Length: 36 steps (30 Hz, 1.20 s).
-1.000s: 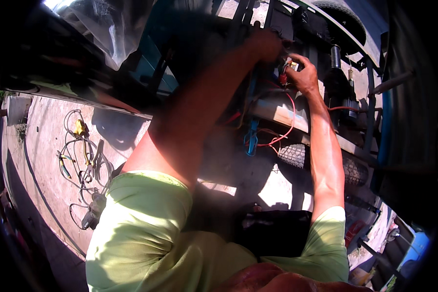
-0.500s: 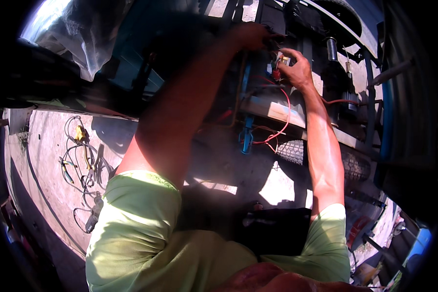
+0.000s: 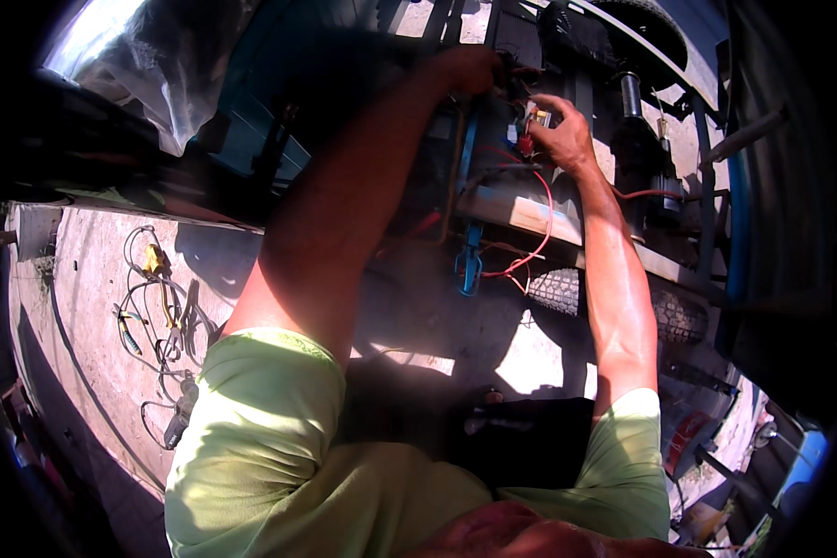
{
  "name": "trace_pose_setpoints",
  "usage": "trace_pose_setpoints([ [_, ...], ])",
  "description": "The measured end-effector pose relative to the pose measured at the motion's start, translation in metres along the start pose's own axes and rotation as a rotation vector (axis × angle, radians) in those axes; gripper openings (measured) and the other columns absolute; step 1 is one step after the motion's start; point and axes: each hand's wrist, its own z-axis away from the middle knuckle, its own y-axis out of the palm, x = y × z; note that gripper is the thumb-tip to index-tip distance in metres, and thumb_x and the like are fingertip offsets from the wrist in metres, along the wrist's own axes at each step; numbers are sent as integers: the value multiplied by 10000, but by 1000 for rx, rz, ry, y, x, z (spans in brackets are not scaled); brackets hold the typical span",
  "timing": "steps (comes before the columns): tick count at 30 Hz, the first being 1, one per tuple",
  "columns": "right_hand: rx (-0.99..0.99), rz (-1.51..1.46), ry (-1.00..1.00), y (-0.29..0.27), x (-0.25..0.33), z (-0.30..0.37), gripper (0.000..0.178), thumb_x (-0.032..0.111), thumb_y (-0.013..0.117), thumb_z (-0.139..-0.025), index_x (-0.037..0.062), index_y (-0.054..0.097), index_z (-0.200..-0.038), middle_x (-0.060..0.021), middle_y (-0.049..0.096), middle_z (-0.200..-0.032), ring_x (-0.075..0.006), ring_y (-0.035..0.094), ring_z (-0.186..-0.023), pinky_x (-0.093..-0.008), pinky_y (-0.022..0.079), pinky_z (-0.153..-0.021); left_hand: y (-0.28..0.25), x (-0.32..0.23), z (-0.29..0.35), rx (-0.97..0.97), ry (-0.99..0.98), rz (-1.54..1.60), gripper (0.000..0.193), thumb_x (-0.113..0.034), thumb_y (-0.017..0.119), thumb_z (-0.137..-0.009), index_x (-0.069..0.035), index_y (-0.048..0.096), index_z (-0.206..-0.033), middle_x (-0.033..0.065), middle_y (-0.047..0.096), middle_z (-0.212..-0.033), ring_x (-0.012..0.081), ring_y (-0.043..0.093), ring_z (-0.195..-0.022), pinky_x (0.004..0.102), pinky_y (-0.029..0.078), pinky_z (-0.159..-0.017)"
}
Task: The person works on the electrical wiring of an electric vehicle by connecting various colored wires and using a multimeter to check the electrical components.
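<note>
Both arms reach forward into the open metal frame of a vehicle. My right hand (image 3: pixel 567 138) is closed, thumb and fingers around a small pale, yellowish connector (image 3: pixel 542 118). Just below its fingertips sits a red connector piece (image 3: pixel 526 145), and a red wire (image 3: pixel 551 206) loops down from there. To the left, my left hand (image 3: pixel 474 71) is in deep shade among dark wires; its fingers are too dark to make out. A blue metal bracket (image 3: pixel 469 262) hangs below the pale frame rail (image 3: pixel 521 211), with the wire's lower end near it.
Treaded tyres (image 3: pixel 556 290) lie beyond the rail. A shock absorber with a silver sleeve (image 3: pixel 631 93) stands to the right. On the concrete at left are tangled cables with a yellow plug (image 3: pixel 152 258) and pliers (image 3: pixel 128 332). Clear plastic sheeting (image 3: pixel 172 84) covers something at upper left.
My left hand has drawn back slightly to the left. My right hand stays nearly in place with the connector.
</note>
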Motion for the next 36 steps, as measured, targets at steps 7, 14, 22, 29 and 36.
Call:
trace_pose_setpoints([
  [7, 11, 19, -12, -2, -2, 2, 555, 280, 761, -718, 97, 677, -1234, -175, 601, -1298, -324, 605, -1196, -382, 472, -1035, 9, 9, -6, 0, 109, 59, 407, -97, 585, -763, -152, 756, -1129, 168, 718, -1114, 311, 686, -1051, 403, 533, -933],
  [14, 5, 167, -23, 5, 10, 13, 854, 329, 804, -707, 91, 471, -1456, -220, 548, -1371, -357, 555, -1263, -391, 417, -1090, 17, 3, -20, 59, 46, -95, 336, -194, 620, -804, -146, 758, -1107, 141, 727, -1085, 319, 699, -998, 416, 553, -889],
  [22, 158, -269, 224, -13, -28, -3, 743, 460, 639, -852, 14, 483, -1426, -264, 531, -1402, -358, 489, -1345, -364, 382, -1101, 28, 1, -17, 27, -25, -97, 289, -244, 631, -834, -122, 748, -1070, 157, 716, -1071, 341, 687, -1000, 441, 548, -885],
  [29, 198, 96, 448, 5, -31, -46, 631, 499, 485, -963, -62, 637, -1208, -277, 638, -1220, -337, 629, -1113, -418, 448, -950, 7, -17, 2, 57, -88, -56, 317, -251, 638, -841, -108, 723, -1111, 168, 701, -1110, 349, 679, -1011, 440, 541, -890],
  [36, -42, 68, 416, 22, -47, -52, 619, 526, 565, -920, -58, 716, -1058, -224, 720, -1005, -313, 682, -943, -416, 495, -853, 6, -23, 3, 66, -104, -41, 351, -259, 644, -847, -93, 698, -1152, 180, 686, -1148, 357, 671, -1021, 439, 535, -896],
])
